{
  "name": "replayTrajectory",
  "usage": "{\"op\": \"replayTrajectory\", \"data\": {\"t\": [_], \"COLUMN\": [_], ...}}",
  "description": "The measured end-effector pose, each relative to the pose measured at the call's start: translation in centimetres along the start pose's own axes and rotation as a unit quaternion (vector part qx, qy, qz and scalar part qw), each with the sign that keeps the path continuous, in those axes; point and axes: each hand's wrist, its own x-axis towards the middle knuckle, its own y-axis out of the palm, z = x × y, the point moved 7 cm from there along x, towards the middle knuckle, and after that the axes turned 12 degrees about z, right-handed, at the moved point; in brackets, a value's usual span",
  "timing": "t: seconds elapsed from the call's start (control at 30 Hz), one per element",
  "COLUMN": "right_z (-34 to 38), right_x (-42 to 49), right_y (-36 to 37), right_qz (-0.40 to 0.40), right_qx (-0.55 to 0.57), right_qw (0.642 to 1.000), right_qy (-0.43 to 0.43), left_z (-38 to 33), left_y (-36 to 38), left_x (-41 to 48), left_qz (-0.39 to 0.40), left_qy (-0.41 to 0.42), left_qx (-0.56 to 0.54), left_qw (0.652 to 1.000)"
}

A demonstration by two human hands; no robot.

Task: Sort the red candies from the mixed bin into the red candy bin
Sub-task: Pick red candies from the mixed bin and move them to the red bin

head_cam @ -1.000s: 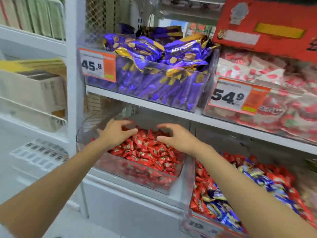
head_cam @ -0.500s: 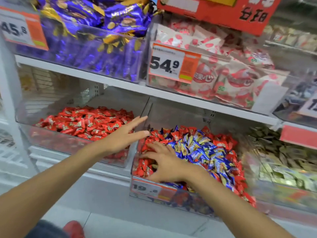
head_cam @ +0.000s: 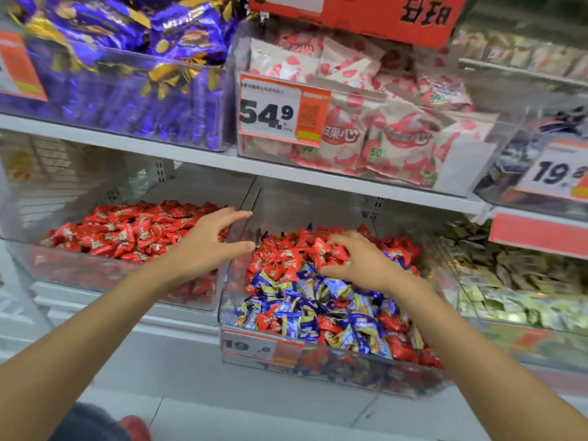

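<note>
The mixed bin [head_cam: 318,367] is a clear plastic bin on the lower shelf holding red candies [head_cam: 286,256] at the back and blue-and-yellow candies [head_cam: 302,300] toward the front. To its left stands the red candy bin [head_cam: 79,268], filled with red wrapped candies [head_cam: 127,230]. My right hand [head_cam: 359,262] lies on the heap in the mixed bin, fingers curled down around red candies. My left hand [head_cam: 213,240] hovers over the wall between the two bins, fingers spread and holding nothing.
The upper shelf carries a bin of purple-and-gold packs [head_cam: 133,78], a bin of white-and-red strawberry packs [head_cam: 381,128] with a 54.9 price tag [head_cam: 283,111], and a red sign [head_cam: 366,14]. A bin of greenish packs [head_cam: 509,281] sits right of the mixed bin.
The view has closed in on the shelves. My right hand moved farther back and right in the mixed bin onto the red candies and curled its fingers. My left hand stayed by the divider.
</note>
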Motion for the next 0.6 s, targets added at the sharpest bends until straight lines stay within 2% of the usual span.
{"op": "replayTrajectory", "data": {"t": [0.07, 0.13, 0.27, 0.33, 0.43, 0.5, 0.6], "right_z": [-1.3, -2.2, -4.1, -5.1, -5.1, -4.5, -3.5], "right_x": [-2.2, -4.1, -6.9, -7.7, -7.6, -6.9, -5.8], "right_y": [-1.5, -2.7, -3.3, -3.3, -3.6, -3.5, -1.0], "right_qz": [-0.016, -0.047, -0.114, -0.156, -0.166, -0.127, 0.02], "right_qx": [0.068, 0.082, 0.141, 0.187, 0.193, 0.182, 0.068], "right_qw": [0.997, 0.995, 0.983, 0.97, 0.967, 0.975, 0.997], "right_qy": [-0.012, -0.027, -0.024, -0.01, 0.004, 0.0, 0.004], "left_z": [-1.5, -3.6, -7.7, -8.0, -7.1, -6.3, -5.6], "left_y": [-0.1, 0.5, 3.6, 5.4, 7.9, 9.8, 11.9], "left_x": [0.3, 0.7, 1.6, 2.5, 4.1, 4.9, 5.5], "left_qz": [-0.012, -0.014, 0.009, 0.029, 0.066, 0.114, 0.161], "left_qy": [0.01, 0.041, 0.099, 0.089, 0.055, 0.034, 0.027], "left_qx": [0.069, 0.11, 0.115, 0.109, 0.109, 0.11, 0.104], "left_qw": [0.997, 0.993, 0.988, 0.99, 0.99, 0.987, 0.981]}}
